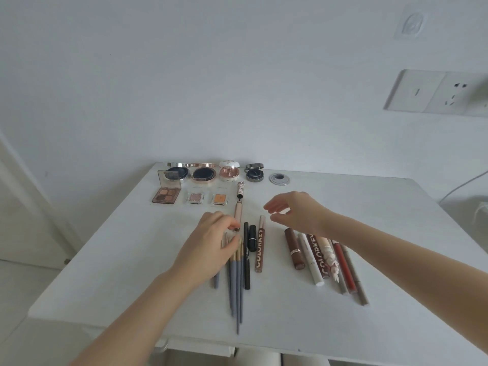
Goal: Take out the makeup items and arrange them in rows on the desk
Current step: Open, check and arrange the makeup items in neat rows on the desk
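Observation:
On the white desk, several round compacts line the back edge, with an open eyeshadow palette and two small pans in front. My left hand rests on the grey-handled brushes, its fingertips pinching the lower end of a pale pink pen. Beside them lie a black liner, a black lipstick and a brown gloss tube. My right hand hovers open above the desk. A bundle of lipsticks and pencils lies under my right forearm.
A small decorated tube lies behind the pink pen. A round metal cable grommet sits in the desk at the back right. A wall socket and a white cable are on the right. The desk's front edge runs near my elbows.

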